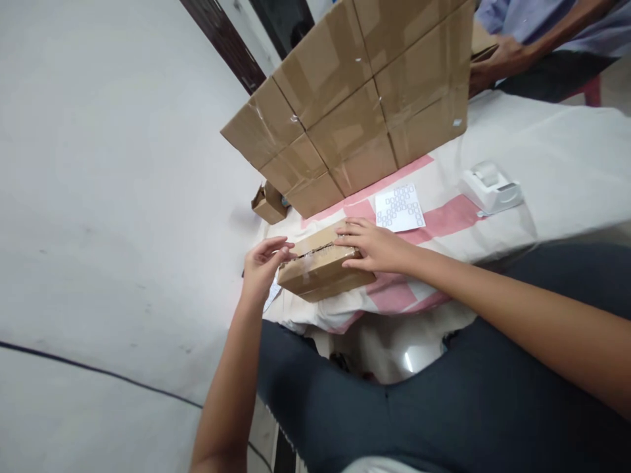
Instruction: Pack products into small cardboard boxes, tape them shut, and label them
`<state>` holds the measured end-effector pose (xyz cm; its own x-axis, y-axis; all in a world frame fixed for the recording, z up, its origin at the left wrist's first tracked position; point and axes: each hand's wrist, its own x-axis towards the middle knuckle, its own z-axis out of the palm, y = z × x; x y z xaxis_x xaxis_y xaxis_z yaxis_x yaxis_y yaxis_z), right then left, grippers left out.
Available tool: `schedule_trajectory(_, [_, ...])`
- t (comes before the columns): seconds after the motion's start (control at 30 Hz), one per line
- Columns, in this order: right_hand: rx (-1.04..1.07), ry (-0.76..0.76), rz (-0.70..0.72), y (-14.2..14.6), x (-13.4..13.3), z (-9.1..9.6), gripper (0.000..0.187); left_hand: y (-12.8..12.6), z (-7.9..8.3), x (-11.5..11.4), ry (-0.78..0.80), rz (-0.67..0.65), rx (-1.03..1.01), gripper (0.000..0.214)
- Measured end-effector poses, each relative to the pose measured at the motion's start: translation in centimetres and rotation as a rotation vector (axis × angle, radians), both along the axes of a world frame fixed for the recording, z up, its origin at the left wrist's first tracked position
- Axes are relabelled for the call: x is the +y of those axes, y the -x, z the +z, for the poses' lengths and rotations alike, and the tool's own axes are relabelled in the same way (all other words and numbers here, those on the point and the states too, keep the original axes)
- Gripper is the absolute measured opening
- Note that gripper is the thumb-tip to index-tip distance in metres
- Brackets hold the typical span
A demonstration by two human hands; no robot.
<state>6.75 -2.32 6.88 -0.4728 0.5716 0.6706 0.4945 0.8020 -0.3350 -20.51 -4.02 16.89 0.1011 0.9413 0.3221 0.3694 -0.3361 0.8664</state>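
A small brown cardboard box [320, 272] rests on the cloth-covered table in front of me. A ragged dark seam runs along its top, with clear shiny tape near the seam and on the side. My right hand [369, 246] lies over the box's right end, fingers stretched and apart on the cardboard. At the left end is my left hand [262, 264], its thumb and fingertips brought together in a pinch by the top edge. Whatever is between those fingertips, perhaps nothing, is too small to make out.
A large taped cardboard panel [345, 112] stands behind the box. A printed white sheet [400, 207] and a small white printer [490, 187] lie to the right. Beside the wall [123, 164] is a small open carton [269, 202]. Another person's hand [507, 59] holds cardboard beyond the panel.
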Motion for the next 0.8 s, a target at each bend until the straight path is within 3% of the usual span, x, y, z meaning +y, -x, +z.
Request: schedule_trajectory(0.8, [0.006, -0.005, -0.001, 0.1, 0.1, -0.2, 0.048, 0.2, 0.7, -2.0, -0.108, -0.007, -0.002, 0.032])
